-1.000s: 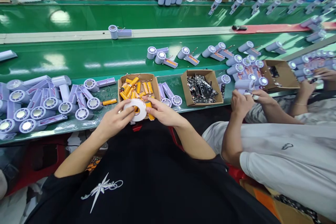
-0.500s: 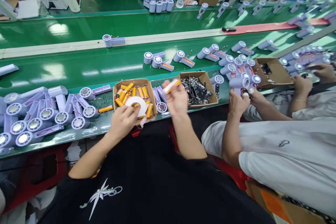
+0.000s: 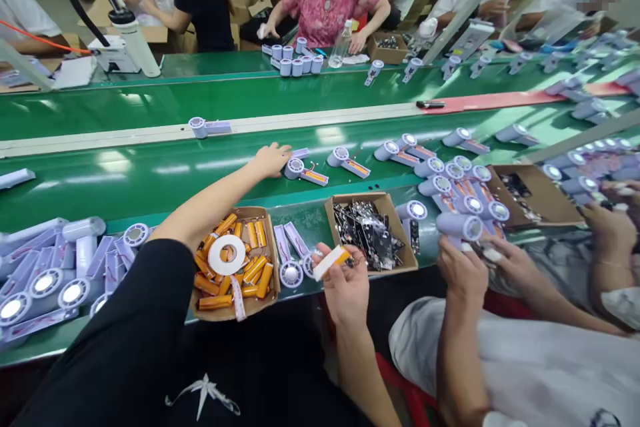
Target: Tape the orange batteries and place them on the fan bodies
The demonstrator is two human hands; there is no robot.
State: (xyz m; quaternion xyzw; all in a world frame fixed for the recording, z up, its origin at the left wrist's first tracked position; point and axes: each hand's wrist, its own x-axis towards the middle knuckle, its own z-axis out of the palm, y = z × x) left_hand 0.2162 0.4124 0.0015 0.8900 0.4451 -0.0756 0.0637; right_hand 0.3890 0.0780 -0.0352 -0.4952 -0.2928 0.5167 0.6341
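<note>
There, the right hand (image 3: 346, 290) has fingers narrowed round the orange cell (image 3: 343, 255), over the surface's (image 3: 313, 215) near edge; it looks light, stiff, best held by its sides. Left hand (image 3: 273, 159) reaches lilac housings (image 3: 294, 168); its grip I can't tell.

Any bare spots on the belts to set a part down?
Near belt: left of the left forearm, out to the far-left purple piece. Far belt: left stretch behind the white strip. Crowded: the near ledge, packed with purple housings and boxes.
</note>
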